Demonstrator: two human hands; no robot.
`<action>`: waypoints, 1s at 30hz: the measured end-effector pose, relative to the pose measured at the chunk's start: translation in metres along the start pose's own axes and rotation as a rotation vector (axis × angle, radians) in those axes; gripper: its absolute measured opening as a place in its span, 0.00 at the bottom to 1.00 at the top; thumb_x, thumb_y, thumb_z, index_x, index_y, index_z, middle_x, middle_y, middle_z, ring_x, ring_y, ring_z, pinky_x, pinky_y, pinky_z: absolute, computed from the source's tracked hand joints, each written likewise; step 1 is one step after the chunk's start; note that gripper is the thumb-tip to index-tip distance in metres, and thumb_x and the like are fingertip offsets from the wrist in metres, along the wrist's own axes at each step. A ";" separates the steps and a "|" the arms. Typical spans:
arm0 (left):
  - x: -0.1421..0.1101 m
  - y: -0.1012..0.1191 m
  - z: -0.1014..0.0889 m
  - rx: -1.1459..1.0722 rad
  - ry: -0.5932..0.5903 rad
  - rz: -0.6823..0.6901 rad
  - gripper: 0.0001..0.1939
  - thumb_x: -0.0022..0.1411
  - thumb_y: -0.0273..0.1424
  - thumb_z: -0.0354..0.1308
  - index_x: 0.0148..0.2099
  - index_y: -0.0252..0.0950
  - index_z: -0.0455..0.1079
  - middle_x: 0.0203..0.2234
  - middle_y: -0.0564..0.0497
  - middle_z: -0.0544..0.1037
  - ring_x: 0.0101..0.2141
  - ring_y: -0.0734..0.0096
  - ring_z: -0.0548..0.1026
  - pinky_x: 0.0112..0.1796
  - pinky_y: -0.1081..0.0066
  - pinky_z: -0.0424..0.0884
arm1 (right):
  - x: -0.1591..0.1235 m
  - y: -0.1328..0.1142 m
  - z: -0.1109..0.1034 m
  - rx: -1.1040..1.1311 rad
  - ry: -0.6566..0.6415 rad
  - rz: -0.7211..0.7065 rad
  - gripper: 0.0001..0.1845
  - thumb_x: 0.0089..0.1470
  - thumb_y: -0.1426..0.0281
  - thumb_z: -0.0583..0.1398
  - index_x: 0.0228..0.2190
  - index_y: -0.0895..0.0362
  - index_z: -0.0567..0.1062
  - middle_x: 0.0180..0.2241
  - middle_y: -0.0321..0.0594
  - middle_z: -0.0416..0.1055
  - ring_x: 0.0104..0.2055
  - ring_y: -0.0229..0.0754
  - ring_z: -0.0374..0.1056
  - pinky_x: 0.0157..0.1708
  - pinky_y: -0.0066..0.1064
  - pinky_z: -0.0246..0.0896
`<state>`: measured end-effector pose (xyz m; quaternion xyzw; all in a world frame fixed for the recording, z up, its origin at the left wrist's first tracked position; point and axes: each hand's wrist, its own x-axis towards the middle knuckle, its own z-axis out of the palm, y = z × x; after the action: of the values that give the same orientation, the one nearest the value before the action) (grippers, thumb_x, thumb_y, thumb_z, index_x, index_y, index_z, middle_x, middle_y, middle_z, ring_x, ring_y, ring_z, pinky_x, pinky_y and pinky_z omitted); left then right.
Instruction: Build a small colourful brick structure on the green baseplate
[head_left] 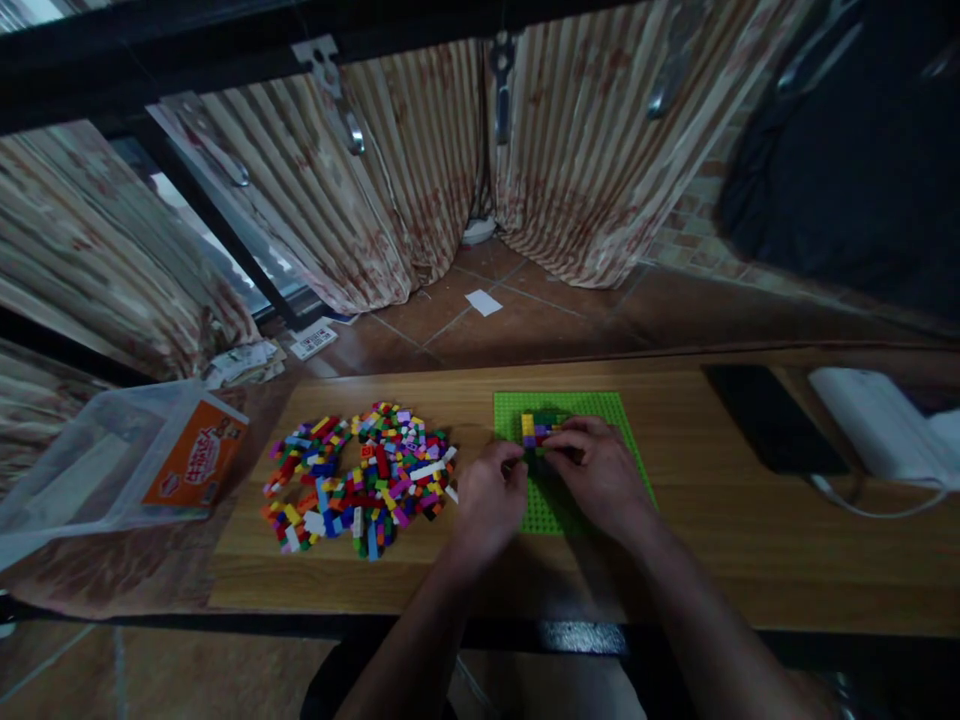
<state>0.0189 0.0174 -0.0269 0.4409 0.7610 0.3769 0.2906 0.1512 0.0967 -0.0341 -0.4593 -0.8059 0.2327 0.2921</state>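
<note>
A green studded baseplate (pixel 536 515) lies on the table in front of me. On its upper part stands a small build of toy bricks (pixel 529 428), with yellow, purple, blue and dark green pieces showing. My right hand (pixel 600 475) reaches over the plate from the right, thumb and fingers pinched on a small brick at the build's near side. My left hand (pixel 491 495) is at the plate's left edge with its fingers curled closed, fingertips close to the build. Whatever the left fingers hold is hidden. The fingers cover part of the build.
A loose pile of mixed bricks (pixel 382 490) spreads over the table's left side. Beyond the left end sits a clear plastic bin (pixel 82 450) with an orange label. A black phone (pixel 776 418), cabled to a white device (pixel 874 420), lies on the right.
</note>
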 end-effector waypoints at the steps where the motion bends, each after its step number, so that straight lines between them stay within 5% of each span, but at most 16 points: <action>1: -0.002 0.001 0.001 0.018 -0.002 -0.003 0.11 0.61 0.26 0.55 0.45 0.36 0.75 0.38 0.47 0.81 0.37 0.64 0.79 0.40 0.67 0.73 | 0.000 0.000 0.000 -0.007 0.003 -0.006 0.07 0.50 0.72 0.61 0.29 0.52 0.81 0.39 0.43 0.71 0.45 0.49 0.65 0.48 0.46 0.62; 8: -0.005 0.006 0.000 0.026 -0.012 0.007 0.13 0.62 0.28 0.56 0.49 0.37 0.74 0.39 0.48 0.81 0.36 0.66 0.78 0.40 0.68 0.72 | -0.004 -0.002 -0.007 0.012 -0.009 -0.081 0.10 0.56 0.69 0.57 0.32 0.54 0.79 0.41 0.44 0.72 0.47 0.49 0.65 0.49 0.46 0.62; 18: -0.006 0.009 0.002 -0.132 -0.036 0.006 0.16 0.63 0.27 0.54 0.52 0.36 0.73 0.36 0.49 0.80 0.30 0.73 0.75 0.31 0.74 0.69 | 0.004 0.008 -0.031 0.243 -0.005 0.053 0.14 0.58 0.64 0.55 0.39 0.54 0.79 0.37 0.42 0.77 0.39 0.44 0.72 0.41 0.38 0.67; 26: -0.009 0.010 0.004 -0.059 -0.032 0.055 0.14 0.61 0.25 0.55 0.49 0.37 0.74 0.42 0.48 0.80 0.36 0.69 0.77 0.38 0.71 0.72 | 0.000 0.006 -0.022 0.202 -0.178 -0.056 0.14 0.58 0.67 0.56 0.40 0.50 0.80 0.42 0.39 0.79 0.48 0.46 0.73 0.53 0.45 0.63; 30: -0.011 0.009 0.007 0.088 -0.045 0.105 0.13 0.63 0.26 0.54 0.48 0.39 0.74 0.42 0.48 0.79 0.37 0.67 0.77 0.42 0.69 0.72 | 0.000 0.004 -0.013 0.196 -0.171 -0.042 0.13 0.56 0.68 0.58 0.41 0.51 0.80 0.42 0.41 0.79 0.44 0.46 0.74 0.51 0.46 0.65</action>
<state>0.0336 0.0126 -0.0216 0.5011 0.7458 0.3477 0.2679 0.1627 0.0999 -0.0274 -0.3902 -0.8106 0.3425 0.2709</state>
